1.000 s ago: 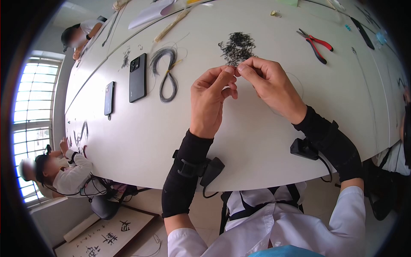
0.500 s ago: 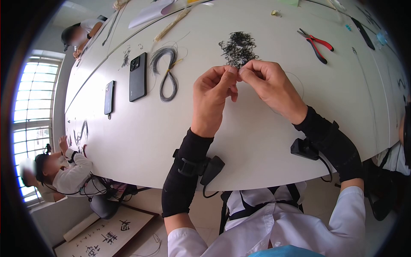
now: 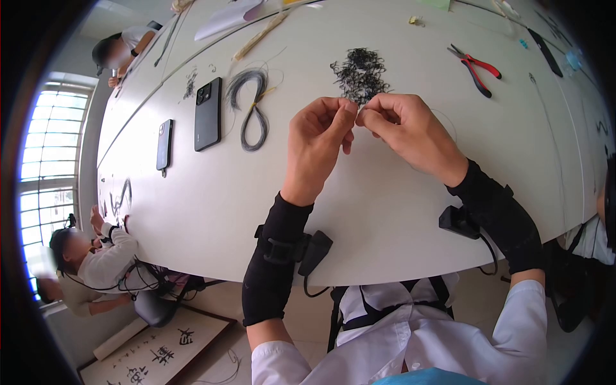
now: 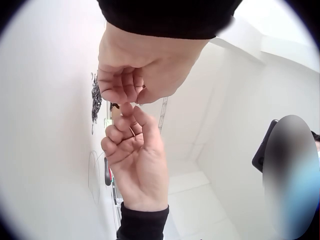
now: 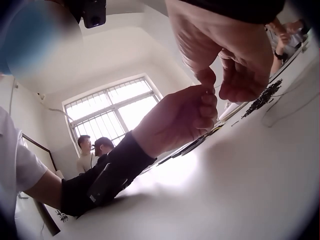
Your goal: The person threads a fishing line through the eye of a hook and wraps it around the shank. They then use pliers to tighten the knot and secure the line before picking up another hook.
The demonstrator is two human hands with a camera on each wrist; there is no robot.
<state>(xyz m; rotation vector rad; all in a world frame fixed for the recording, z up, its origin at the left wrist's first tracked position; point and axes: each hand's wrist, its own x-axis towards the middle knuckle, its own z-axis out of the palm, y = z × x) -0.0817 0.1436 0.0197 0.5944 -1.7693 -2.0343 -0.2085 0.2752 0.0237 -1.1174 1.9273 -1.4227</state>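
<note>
In the head view my left hand (image 3: 319, 144) and right hand (image 3: 410, 131) meet at the fingertips above the table, thumb against index finger on each. The left pinches something tiny, almost wholly hidden; I cannot tell its kind. A thin line (image 3: 447, 122) curves out beside the right hand, and a fine strand crosses that palm in the left wrist view, where the right hand (image 4: 137, 160) faces up with fingers curled. Just beyond the fingertips lies a pile of small black hooks (image 3: 360, 74). The right wrist view shows the left hand (image 5: 177, 117) with its fingers curled in.
Left of the hands lie a grey bundle of line (image 3: 253, 122) tied with yellow, a large phone (image 3: 207, 115) and a smaller phone (image 3: 165, 144). Red-handled pliers (image 3: 475, 67) are at the right. Other people sit around the white table (image 3: 385, 237).
My fingertips have drawn slightly apart, the left hand tilting a little and the right forearm shifting outward. The hook pile and tools stay put.
</note>
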